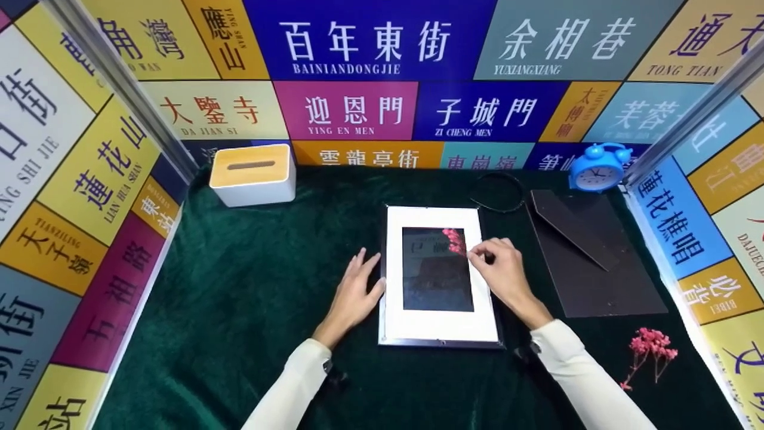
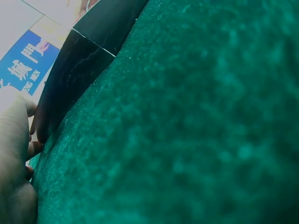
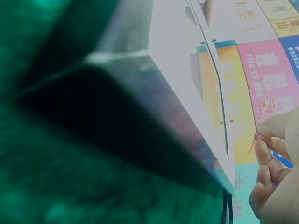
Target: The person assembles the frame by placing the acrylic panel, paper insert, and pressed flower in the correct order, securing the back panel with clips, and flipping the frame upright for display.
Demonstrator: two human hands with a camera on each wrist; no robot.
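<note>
On the green velvet desk [image 1: 239,286], going left to right, a white tissue box [image 1: 252,174] with a wooden top stands at about ten o'clock from the work. The left hand [image 1: 353,294] lies flat against the left edge of the picture frame [image 1: 440,325], fingers straight and relaxed, its grip holding nothing; the left wrist view shows the fingertips [image 2: 32,140] touching the frame's dark rim. The frame lies flat at the centre, its white mat around a dark glass window [image 1: 437,280].

At the window's top right corner, about one o'clock from its middle, lies a sprig of pink dried flowers [image 1: 455,240]. The right hand [image 1: 501,269] pinches its thin stem between thumb and forefinger, the grip closed on it; the right wrist view shows the pinch [image 3: 258,136] just above the mat.

To do this well, the judgement is that the left hand should keep steady pressure so the frame does not slide on the velvet, while the right holds the brittle stem lightly and lays the blossoms inside the window, not across the mat.

Further right, a dark backing board [image 1: 591,257] lies at three o'clock, a black loop [image 1: 498,191] at one o'clock, a blue alarm clock [image 1: 597,168] at two o'clock, and a second pink sprig [image 1: 650,349] at four o'clock.
</note>
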